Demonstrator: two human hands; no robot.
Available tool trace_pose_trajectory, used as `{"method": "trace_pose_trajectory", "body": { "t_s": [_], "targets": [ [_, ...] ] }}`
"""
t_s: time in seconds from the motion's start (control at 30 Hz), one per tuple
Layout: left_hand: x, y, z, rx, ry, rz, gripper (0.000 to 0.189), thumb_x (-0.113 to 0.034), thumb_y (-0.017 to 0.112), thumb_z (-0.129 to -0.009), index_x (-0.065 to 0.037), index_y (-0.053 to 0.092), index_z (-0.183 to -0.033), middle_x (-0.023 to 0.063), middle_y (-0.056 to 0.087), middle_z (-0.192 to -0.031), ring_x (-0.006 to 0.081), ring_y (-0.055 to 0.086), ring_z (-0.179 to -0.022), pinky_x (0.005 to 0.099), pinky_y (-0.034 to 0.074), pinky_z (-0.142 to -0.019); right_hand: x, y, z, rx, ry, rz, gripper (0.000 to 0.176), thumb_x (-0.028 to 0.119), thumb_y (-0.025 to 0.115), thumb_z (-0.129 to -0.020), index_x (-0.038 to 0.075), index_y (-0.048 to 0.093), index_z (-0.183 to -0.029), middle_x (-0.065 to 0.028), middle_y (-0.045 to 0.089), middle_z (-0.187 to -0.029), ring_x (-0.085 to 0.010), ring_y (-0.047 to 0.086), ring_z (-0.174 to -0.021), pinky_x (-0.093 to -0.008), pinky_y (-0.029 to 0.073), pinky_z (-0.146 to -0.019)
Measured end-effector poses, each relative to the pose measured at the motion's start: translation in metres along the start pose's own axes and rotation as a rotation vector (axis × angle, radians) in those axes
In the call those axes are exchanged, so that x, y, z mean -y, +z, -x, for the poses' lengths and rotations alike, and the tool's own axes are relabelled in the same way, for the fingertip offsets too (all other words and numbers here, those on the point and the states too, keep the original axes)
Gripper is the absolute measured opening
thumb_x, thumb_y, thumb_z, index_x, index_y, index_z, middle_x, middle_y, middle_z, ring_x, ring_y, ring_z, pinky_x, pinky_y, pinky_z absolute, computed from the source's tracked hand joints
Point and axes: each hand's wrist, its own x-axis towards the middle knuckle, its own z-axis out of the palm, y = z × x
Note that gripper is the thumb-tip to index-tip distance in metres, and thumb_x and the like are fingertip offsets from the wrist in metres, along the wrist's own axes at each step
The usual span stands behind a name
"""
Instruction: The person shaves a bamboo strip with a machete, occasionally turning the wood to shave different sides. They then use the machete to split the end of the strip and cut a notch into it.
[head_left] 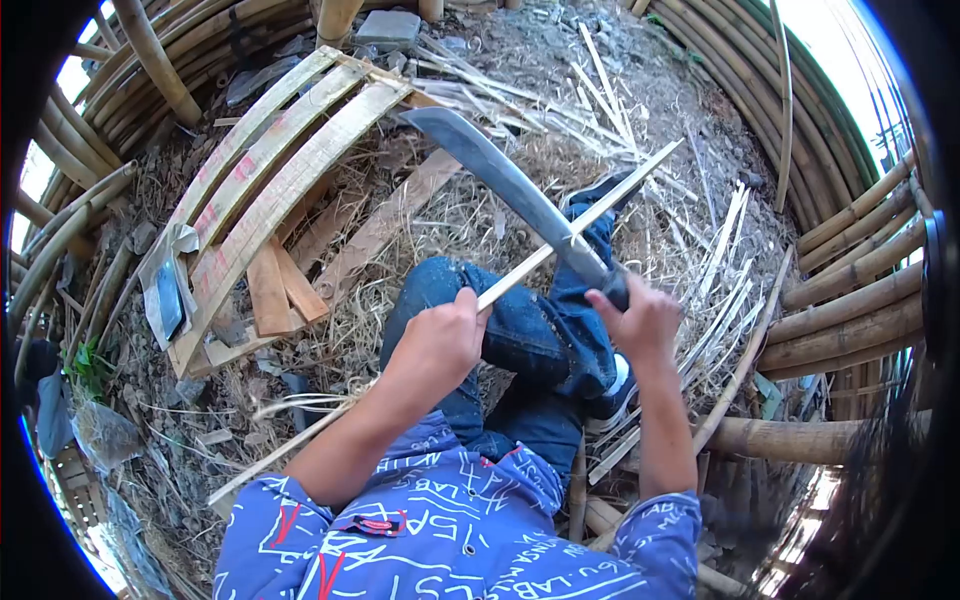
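My left hand [437, 338] is closed round a long pale bamboo strip [520, 268], which runs up to the right past my knee and down to the left under my forearm. In my right hand [640, 318] is the dark handle of a large machete [500, 175]. Its broad grey blade points up and to the left and crosses the strip near the handle end. Blade and strip appear to touch at the crossing. Both lie above my bent legs in blue jeans [515, 335].
A slatted wooden pallet [290, 165] leans at the upper left, with brown boards [390, 220] beside it. Split strips [725, 240] and shavings litter the ground. Bamboo pole walls [840, 325] stand around. A grey block [388, 30] lies at the top.
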Motion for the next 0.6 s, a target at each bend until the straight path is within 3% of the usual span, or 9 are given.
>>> {"method": "trace_pose_trajectory", "body": {
  "t_s": [0.33, 0.4, 0.43, 0.47, 0.53, 0.6],
  "targets": [
    [0.01, 0.015, 0.008, 0.018, -0.034, 0.001, 0.023, -0.02, 0.05, -0.1, -0.001, 0.046, -0.088, 0.0263, 0.058, -0.066, 0.048, 0.058, -0.066, 0.0565, 0.044, -0.058, 0.009, -0.002, 0.014, 0.067, 0.075, -0.094, 0.059, 0.062, 0.064, -0.084, 0.004, 0.06, -0.075, -0.0174, 0.059, -0.057, -0.0374, 0.062, -0.056, -0.0419, 0.048, -0.05],
    [0.01, 0.013, 0.007, 0.014, -0.033, -0.009, 0.023, -0.02, 0.05, -0.1, -0.001, 0.046, -0.088, 0.0263, 0.058, -0.066, 0.0479, 0.058, -0.067, 0.0565, 0.044, -0.058, 0.007, 0.004, 0.017, 0.194, 0.181, -0.402, 0.059, 0.062, 0.062, -0.085, 0.004, 0.06, -0.074, -0.0182, 0.057, -0.056, -0.0356, 0.06, -0.054, -0.0393, 0.048, -0.05],
    [0.009, 0.013, 0.007, 0.006, -0.024, 0.0, 0.023, -0.02, 0.05, -0.1, -0.001, 0.046, -0.088, 0.0263, 0.058, -0.066, 0.0477, 0.059, -0.067, 0.0562, 0.044, -0.058, 0.01, 0.011, 0.02, 0.17, 0.199, -0.601, 0.058, 0.058, 0.062, -0.089, 0.003, 0.057, -0.072, -0.012, 0.055, -0.053, -0.0255, 0.058, -0.048, -0.0345, 0.043, -0.049],
    [0.007, 0.013, 0.007, 0.001, -0.017, 0.01, 0.022, -0.019, 0.05, -0.1, -0.001, 0.047, -0.088, 0.0263, 0.059, -0.067, 0.0475, 0.059, -0.067, 0.056, 0.044, -0.058, 0.013, 0.013, 0.023, 0.17, 0.198, -0.603, 0.058, 0.058, 0.062, -0.089, 0.003, 0.057, -0.072, -0.012, 0.055, -0.053, -0.0255, 0.058, -0.048, -0.0345, 0.043, -0.049],
    [0.005, 0.015, 0.006, -0.017, 0.003, 0.037, 0.022, -0.019, 0.05, -0.1, -0.001, 0.047, -0.088, 0.0263, 0.059, -0.067, 0.0474, 0.059, -0.067, 0.0558, 0.044, -0.058, 0.021, 0.016, 0.027, 0.347, 0.407, -1.139, 0.062, 0.061, 0.055, -0.093, 0.003, 0.055, -0.071, 0.0015, 0.05, -0.053, -0.007, 0.047, -0.048, -0.0249, 0.035, -0.045],
    [0.003, 0.015, 0.004, -0.031, 0.029, 0.063, 0.022, -0.019, 0.05, -0.1, 0.0, 0.047, -0.088, 0.0263, 0.059, -0.067, 0.0473, 0.059, -0.068, 0.0557, 0.044, -0.058, 0.029, 0.015, 0.026, 0.348, 0.448, -1.2, 0.06, 0.059, 0.053, -0.094, 0.005, 0.055, -0.069, 0.0041, 0.05, -0.054, -0.0041, 0.045, -0.048, -0.0214, 0.033, -0.044]
  ]
}}
